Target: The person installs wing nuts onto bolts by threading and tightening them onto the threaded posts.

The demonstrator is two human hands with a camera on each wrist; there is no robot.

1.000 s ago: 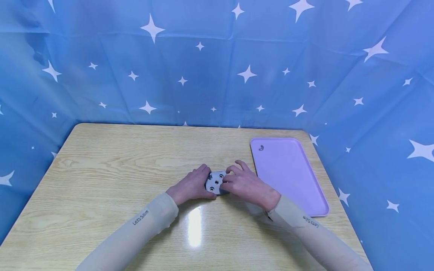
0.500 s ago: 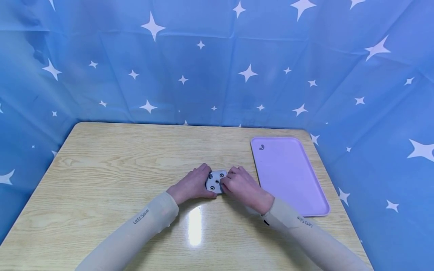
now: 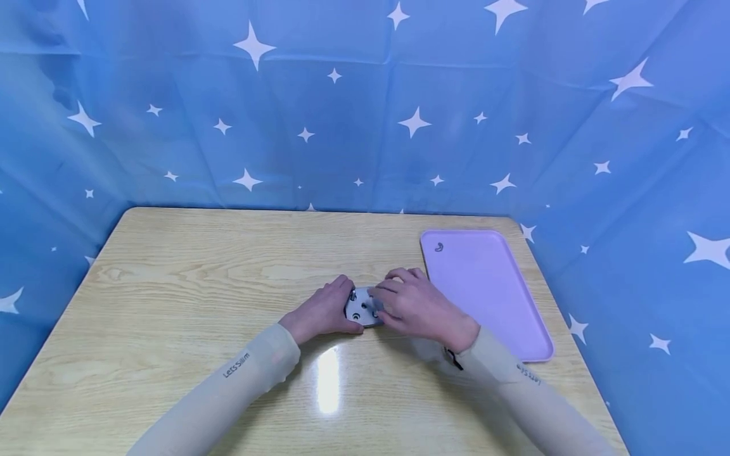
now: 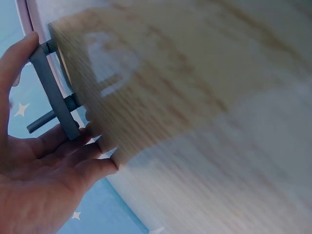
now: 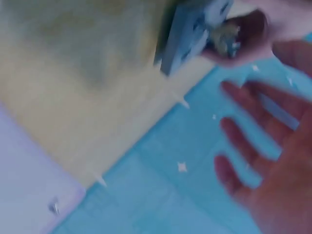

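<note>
A grey metal plate (image 3: 358, 311) with several holes is gripped at its left side by my left hand (image 3: 323, 310), just over the table. Seen edge-on in the left wrist view, the plate (image 4: 54, 92) lies between thumb and fingers. A threaded bolt (image 4: 41, 122) sticks out of one face, and dark short feet or bolt heads (image 4: 72, 101) show on the other. My right hand (image 3: 421, 307) hovers at the plate's right edge, hiding part of it. In the blurred right wrist view, that hand (image 5: 273, 161) has its fingers spread and bent slightly, apart from the plate (image 5: 187, 36).
To the right on the wooden table (image 3: 228, 253) lies a purple tray (image 3: 485, 297). A small dark curved piece (image 3: 439, 247) sits in its far left corner. Blue star-patterned cloth (image 3: 365, 114) hangs behind and beside the table.
My right hand's fingers, bunched at the plate's right edge half a second ago, have spread and the hand has shifted slightly right. The left hand and plate have stayed in place.
</note>
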